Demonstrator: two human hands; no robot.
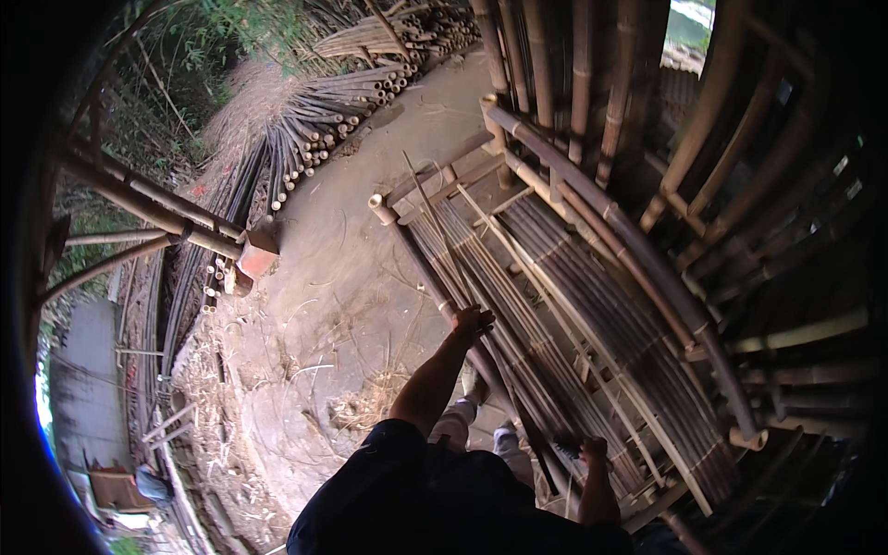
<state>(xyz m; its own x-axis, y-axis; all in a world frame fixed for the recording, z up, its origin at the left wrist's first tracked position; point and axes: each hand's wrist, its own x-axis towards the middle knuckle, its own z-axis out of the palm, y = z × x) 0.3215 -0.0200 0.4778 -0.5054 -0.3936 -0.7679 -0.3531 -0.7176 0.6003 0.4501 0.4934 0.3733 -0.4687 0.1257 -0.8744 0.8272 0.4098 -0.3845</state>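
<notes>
A long split bamboo strip (432, 217) runs over the near side of a bamboo bench, its thin far tip rising past the bench's far end. My left hand (474, 321) is closed around it beside the bench's front rail. Farther right and nearer me, my right hand (593, 450) is closed at the near end of the slats, by a dark object (567, 445) whose kind I cannot make out. The bench (592, 287) has a seat of narrow dark slats in two panels, with a pale lengthwise strip between them.
Behind the bench stands a thick bamboo back rail (610, 217), with upright bamboo poles (581, 83) beyond. Cut bamboo poles (305, 129) lie stacked at the far left. A post on a reddish block (257, 254) stands left. Shavings (370, 402) litter the concrete floor (342, 250).
</notes>
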